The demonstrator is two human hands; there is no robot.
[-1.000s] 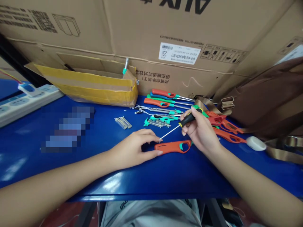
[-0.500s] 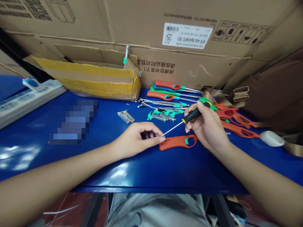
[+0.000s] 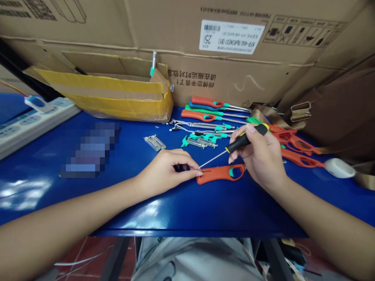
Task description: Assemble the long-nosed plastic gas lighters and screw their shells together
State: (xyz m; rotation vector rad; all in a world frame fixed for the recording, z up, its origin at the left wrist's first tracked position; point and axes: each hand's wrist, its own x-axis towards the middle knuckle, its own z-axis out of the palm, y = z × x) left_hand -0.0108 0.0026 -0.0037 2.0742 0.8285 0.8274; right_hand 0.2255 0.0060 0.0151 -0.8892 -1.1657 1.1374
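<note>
An orange lighter handle [image 3: 220, 173] with a teal trigger lies on the blue table [image 3: 181, 210]. My left hand [image 3: 168, 171] rests beside its left end, thumb and fingertips pinched together there; what they pinch, if anything, is too small to see. My right hand [image 3: 262, 158] grips a screwdriver [image 3: 240, 143] with a black, yellow and green handle. Its thin shaft slants down to the left, and the tip meets the handle's left end by my left fingertips.
Behind lie finished long lighters [image 3: 211, 109], teal and metal inner parts [image 3: 202, 139], small metal pieces [image 3: 154, 142] and more orange shells [image 3: 295, 150]. A yellow-taped carton [image 3: 117, 97] stands back left, big cardboard boxes [image 3: 205, 47] behind, a power strip [image 3: 29, 117] left, a brown bag [image 3: 336, 109] right.
My left fingers have drawn from spread over the handle's end into a pinch at its tip. The screwdriver stays at the same spot; the view has shifted slightly.
</note>
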